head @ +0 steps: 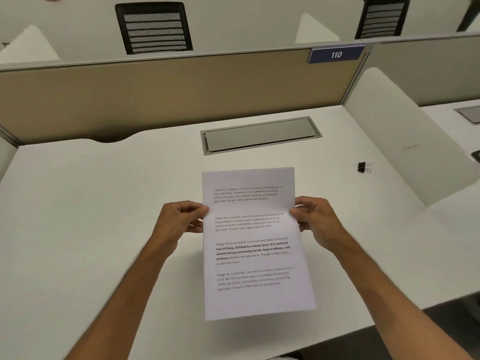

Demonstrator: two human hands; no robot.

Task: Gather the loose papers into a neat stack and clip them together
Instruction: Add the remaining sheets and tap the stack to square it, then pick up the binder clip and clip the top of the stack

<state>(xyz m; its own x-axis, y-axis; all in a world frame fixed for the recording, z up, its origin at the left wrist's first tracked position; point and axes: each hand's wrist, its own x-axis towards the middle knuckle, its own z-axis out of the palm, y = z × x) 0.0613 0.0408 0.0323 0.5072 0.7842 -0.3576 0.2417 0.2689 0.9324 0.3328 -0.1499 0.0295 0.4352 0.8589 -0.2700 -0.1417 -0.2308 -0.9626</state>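
Observation:
White printed papers are held as one aligned stack over the middle of the white desk, with only the top sheet's text showing. My left hand pinches the stack's left edge with thumb on top. My right hand pinches the right edge at the same height. How many sheets lie under the top one cannot be told. A black binder clip with silver handles lies by itself on the desk at the far right, well away from both hands.
A grey cable-hatch lid is set into the desk just beyond the papers. A tan partition with a blue sign "110" closes the back. A white side divider bounds the right. Black chair backs stand beyond.

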